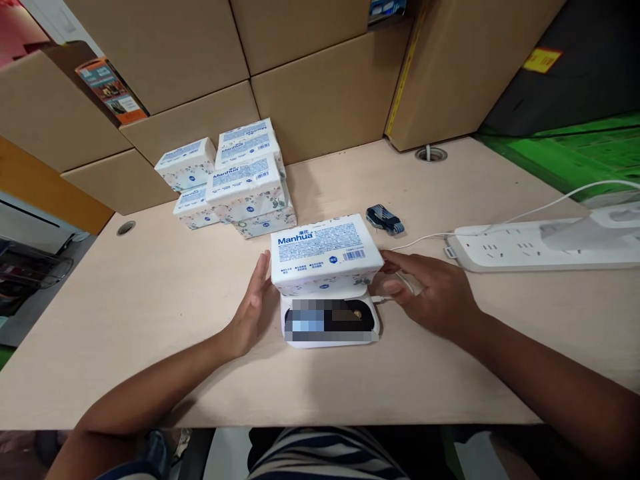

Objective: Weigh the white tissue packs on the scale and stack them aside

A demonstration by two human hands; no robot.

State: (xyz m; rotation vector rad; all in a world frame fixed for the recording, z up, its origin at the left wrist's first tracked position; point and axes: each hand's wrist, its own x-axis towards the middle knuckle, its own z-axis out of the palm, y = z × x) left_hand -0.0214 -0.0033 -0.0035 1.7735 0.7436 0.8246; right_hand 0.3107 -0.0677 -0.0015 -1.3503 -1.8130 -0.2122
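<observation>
Tissue pack (325,252) on top of a white scale (330,345), between left hand (247,313) and right hand (437,297), spread wide at opposite ends; cannot tell whether firmly gripped or merely flanked. Seemingly set in place, but not yet left free. Behind, to the left: stacked packs (245,200), perhaps done, perhaps waiting; impossible to say. Hidden: much of the scale, beneath the pack. Blurred: display (330,319). Cut off: power strip (520,250) at right edge.

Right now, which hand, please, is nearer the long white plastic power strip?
Right: the right hand is near the left end of the power strip; the left hand is beyond the front white tissue pack.
</observation>
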